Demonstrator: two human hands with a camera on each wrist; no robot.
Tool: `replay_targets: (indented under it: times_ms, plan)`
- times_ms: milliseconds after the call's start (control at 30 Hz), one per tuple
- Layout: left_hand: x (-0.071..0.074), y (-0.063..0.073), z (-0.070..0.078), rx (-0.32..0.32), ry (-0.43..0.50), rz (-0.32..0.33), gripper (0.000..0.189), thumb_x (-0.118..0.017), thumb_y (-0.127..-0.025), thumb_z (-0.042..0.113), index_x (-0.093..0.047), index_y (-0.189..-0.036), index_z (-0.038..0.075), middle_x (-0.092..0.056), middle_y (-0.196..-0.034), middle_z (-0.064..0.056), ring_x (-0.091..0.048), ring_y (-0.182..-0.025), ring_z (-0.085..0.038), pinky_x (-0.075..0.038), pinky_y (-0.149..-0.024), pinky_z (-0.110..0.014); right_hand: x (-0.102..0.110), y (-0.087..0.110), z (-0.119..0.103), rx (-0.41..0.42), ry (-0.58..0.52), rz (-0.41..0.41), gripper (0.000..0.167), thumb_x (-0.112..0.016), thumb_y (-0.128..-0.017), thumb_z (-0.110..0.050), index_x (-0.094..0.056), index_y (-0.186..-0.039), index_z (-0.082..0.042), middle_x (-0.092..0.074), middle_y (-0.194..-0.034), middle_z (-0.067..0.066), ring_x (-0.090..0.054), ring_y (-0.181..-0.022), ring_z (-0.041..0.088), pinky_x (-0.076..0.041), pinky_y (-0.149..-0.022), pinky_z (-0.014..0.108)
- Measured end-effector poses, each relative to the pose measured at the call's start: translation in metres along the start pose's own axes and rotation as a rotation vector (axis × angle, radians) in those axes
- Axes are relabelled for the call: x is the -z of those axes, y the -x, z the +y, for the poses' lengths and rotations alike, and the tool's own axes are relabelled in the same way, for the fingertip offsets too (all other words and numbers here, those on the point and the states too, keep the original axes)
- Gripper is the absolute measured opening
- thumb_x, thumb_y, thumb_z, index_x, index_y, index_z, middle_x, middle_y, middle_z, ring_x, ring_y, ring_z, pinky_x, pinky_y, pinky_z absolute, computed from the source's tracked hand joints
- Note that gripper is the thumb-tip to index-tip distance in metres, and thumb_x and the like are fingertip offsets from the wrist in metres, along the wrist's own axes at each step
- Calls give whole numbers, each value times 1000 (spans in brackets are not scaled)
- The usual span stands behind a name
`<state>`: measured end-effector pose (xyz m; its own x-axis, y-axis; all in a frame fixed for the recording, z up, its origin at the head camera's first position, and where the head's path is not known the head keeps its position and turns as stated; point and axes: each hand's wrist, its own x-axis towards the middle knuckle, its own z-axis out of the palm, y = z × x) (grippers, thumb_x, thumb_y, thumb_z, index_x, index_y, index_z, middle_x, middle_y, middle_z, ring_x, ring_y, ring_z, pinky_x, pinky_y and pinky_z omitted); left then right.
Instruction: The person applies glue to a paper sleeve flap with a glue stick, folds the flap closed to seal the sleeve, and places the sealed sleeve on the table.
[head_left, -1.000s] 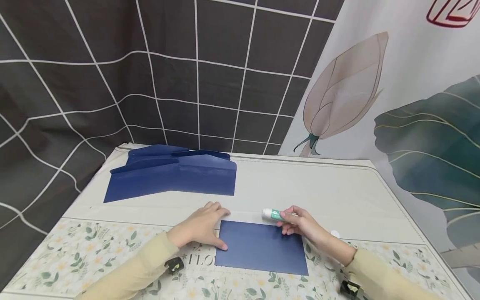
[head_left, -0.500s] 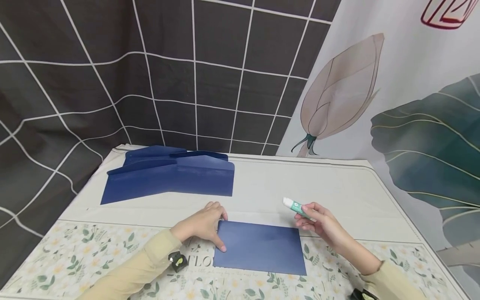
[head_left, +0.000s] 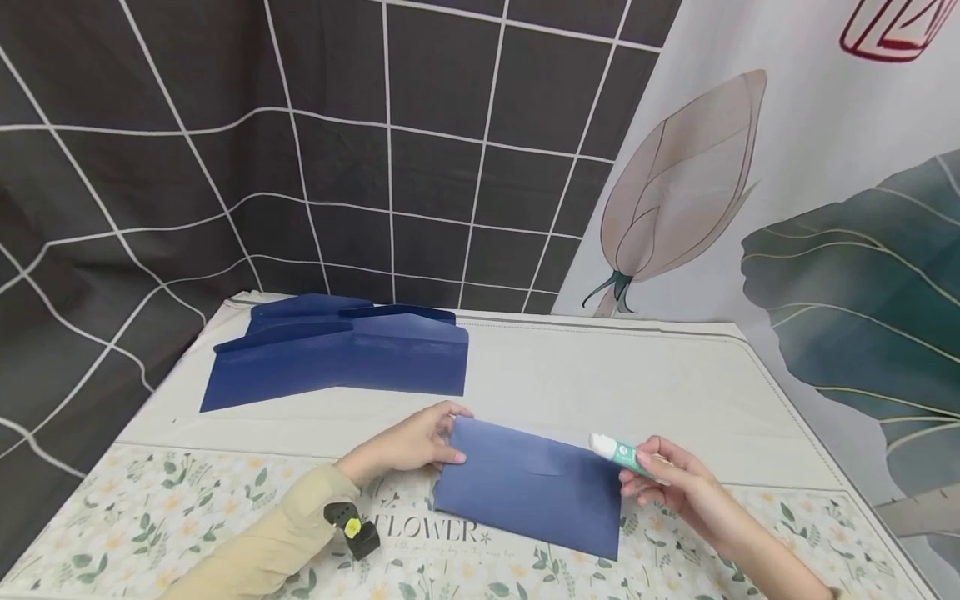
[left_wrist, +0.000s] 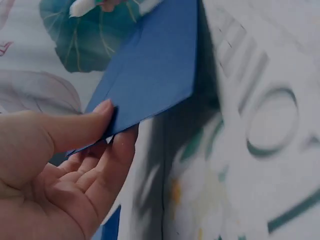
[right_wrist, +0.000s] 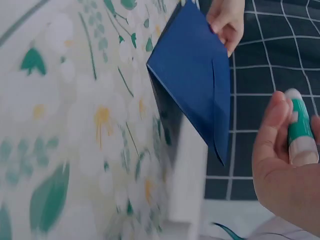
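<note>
A dark blue paper envelope [head_left: 532,487] is pinched at its left end by my left hand [head_left: 420,442]. In the left wrist view the thumb lies on its upper face and the fingers underneath, and that end tilts up off the cloth. A flap edge shows along its long side in the right wrist view. My right hand [head_left: 682,483] holds a glue stick [head_left: 618,452] with a green label and a white cap. The capped end points left, over the envelope's far right corner in the head view.
Several more blue envelopes [head_left: 337,354] with raised flaps lie overlapping at the table's back left. A floral cloth with printed lettering [head_left: 431,531] covers the near part of the table. Behind stand a dark grid curtain [head_left: 435,167] and a pale leaf-printed one [head_left: 705,275].
My left hand has lifted the envelope's left end off the table, turning the envelope slightly. My right hand has moved right and nearer to me with the glue stick.
</note>
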<state>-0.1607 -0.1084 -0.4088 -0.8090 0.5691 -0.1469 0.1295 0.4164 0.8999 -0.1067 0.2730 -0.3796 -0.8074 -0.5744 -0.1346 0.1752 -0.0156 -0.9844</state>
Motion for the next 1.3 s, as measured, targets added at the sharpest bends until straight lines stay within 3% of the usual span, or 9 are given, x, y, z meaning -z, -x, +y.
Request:
replay_targets:
  times_ms: [200, 400, 567, 733, 967, 1300]
  plan:
    - [-4, -8, 12, -40, 56, 76, 55, -67, -89, 7, -42, -138, -2, -49, -124, -27, -68, -80, -16, -57, -67, -28, 3, 21, 1, 25, -23, -69, 31, -25, -104, -6, -53, -107, -18, -70, -100, -5, -67, -92, 12, -55, -80, 29]
    - [-5, -22, 20, -21, 161, 177, 56, -65, -88, 2, -41, -138, -8, -56, -116, -28, -70, -90, -27, -59, -71, -32, -4, 31, 10, -97, -2, -70, 26, -30, -104, -11, -55, -106, -17, -69, -101, -4, -67, -92, 12, -54, -82, 31]
    - [-9, -47, 25, 9, 255, 254, 55, -65, -87, -2, -41, -135, -12, -62, -110, -27, -71, -89, -30, -59, -72, -33, -16, 32, 22, -81, 0, -139, 25, -32, -102, -7, -55, -107, -14, -70, -98, -3, -66, -89, 10, -53, -80, 30]
    - [-18, -77, 37, 38, 292, 309, 59, -66, -86, -1, -40, -138, -11, -60, -118, -28, -70, -90, -31, -59, -75, -33, -27, 31, 29, -69, -97, -220, 26, -31, -102, -5, -55, -108, -12, -70, -99, -3, -67, -89, 9, -52, -79, 26]
    - [-34, -112, 54, 54, 338, 288, 59, -63, -88, -3, -38, -141, -9, -57, -124, -29, -66, -102, -36, -58, -80, -31, -38, 32, 34, -82, -203, -253, 28, -30, -102, -4, -56, -109, -12, -69, -101, -2, -66, -89, 9, -52, -80, 24]
    - [-62, -154, 65, 72, 407, 220, 57, -58, -91, -5, -36, -143, -8, -56, -127, -27, -65, -108, -36, -57, -81, -31, -41, 34, 39, -21, -260, -303, 30, -29, -101, -1, -55, -111, -11, -68, -100, -5, -64, -88, 7, -52, -80, 21]
